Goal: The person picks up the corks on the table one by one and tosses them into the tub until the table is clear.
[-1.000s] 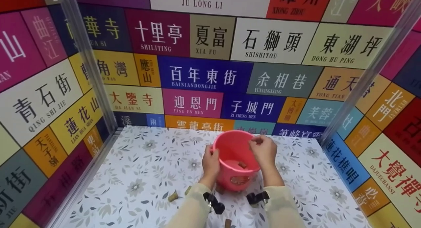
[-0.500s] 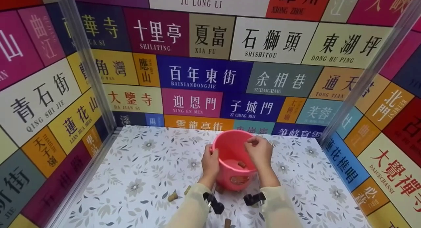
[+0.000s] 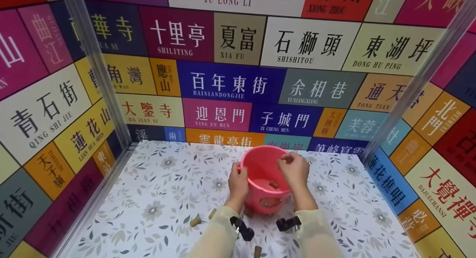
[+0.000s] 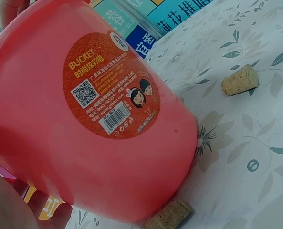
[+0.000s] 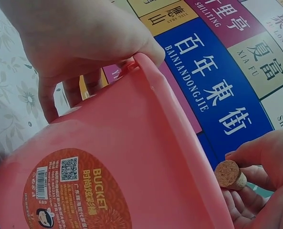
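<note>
A pink bucket (image 3: 264, 198) stands on the floral surface, its mouth tipped toward the head camera. My left hand (image 3: 237, 185) grips its left side, thumb at the rim and fingers spread along the outer wall, as the right wrist view shows. Over the right part of the mouth, my right hand (image 3: 296, 171) pinches a tapered cork stopper (image 5: 229, 175) between thumb and fingers, close to the rim. Inside the bucket lies another cork (image 3: 273, 184) on the bottom. A round orange label (image 4: 111, 86) is stuck on the outer wall.
More corks lie around the bucket: one against its base (image 4: 170, 215), a flared cork (image 3: 195, 221) to the left with another cork (image 3: 212, 213) beside it, and a cork (image 3: 257, 251) near the front edge. Walls of colourful signs (image 3: 232, 83) enclose the floral surface (image 3: 148, 183).
My right hand has shifted slightly left over the bucket's mouth, then stayed nearly still with its cork. The left hand and the bucket keep their place.
</note>
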Tool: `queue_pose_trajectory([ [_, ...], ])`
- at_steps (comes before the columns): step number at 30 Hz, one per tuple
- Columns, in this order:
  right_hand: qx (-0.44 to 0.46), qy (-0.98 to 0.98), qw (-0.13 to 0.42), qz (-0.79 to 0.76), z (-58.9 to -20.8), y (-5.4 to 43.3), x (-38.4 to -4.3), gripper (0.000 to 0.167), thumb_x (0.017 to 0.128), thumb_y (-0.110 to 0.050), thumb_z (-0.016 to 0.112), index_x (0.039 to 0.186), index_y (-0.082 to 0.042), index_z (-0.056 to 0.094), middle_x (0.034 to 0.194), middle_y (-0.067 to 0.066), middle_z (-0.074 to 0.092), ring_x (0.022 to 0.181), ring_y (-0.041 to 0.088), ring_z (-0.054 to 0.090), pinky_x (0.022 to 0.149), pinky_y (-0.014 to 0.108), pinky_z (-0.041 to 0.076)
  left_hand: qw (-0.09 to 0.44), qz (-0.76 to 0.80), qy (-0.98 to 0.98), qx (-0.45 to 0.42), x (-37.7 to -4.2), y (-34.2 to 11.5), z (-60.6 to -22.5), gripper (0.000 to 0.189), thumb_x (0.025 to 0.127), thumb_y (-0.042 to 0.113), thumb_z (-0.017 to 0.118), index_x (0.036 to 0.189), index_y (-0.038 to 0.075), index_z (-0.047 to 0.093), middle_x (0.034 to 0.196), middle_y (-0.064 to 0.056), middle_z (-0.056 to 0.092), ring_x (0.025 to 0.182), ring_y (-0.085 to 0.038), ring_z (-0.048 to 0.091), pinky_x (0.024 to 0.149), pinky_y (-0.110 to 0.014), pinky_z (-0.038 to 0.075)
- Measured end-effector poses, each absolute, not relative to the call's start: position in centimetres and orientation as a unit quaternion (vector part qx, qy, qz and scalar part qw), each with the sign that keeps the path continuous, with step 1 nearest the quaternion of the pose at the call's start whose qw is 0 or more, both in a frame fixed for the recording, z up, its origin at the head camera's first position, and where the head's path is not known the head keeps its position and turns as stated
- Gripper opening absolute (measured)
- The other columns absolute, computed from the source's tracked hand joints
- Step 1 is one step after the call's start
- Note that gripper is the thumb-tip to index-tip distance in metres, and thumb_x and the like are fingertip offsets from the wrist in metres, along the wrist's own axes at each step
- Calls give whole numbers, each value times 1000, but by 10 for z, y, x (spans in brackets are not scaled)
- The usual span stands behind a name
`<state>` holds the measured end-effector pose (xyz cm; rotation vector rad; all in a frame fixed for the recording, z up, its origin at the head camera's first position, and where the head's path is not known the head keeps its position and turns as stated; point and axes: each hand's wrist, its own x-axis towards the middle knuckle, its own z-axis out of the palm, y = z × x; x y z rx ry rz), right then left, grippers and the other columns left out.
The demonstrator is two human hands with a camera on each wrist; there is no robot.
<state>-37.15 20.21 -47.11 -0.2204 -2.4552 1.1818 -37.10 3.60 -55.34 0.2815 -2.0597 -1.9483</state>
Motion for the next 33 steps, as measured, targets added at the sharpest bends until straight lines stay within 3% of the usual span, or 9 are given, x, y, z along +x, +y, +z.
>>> queue_pose_trajectory([
  [7,-80,-877,195,432,-474,205,-368,13,88,-16,80,94,-6,77,90,15,77,89,32,73,85,42,53,138,-680,-713,104,-369,39,-554,16,103,19,53,110,9,63,87,-4,59,88,-18,58,81,-32,46],
  [18,-71,-878,201,428,-470,209,-353,14,88,-19,82,94,-7,77,94,14,75,94,31,69,90,46,53,130,-681,-713,104,-368,38,-554,21,103,19,53,115,6,63,89,-4,60,89,-18,58,81,-31,47],
  [33,-59,-873,223,430,-453,206,-330,18,88,-18,83,99,-5,77,102,18,74,97,33,71,92,49,55,136,-681,-713,99,-369,36,-551,14,104,18,52,108,10,62,89,-5,58,90,-19,59,81,-32,48],
])
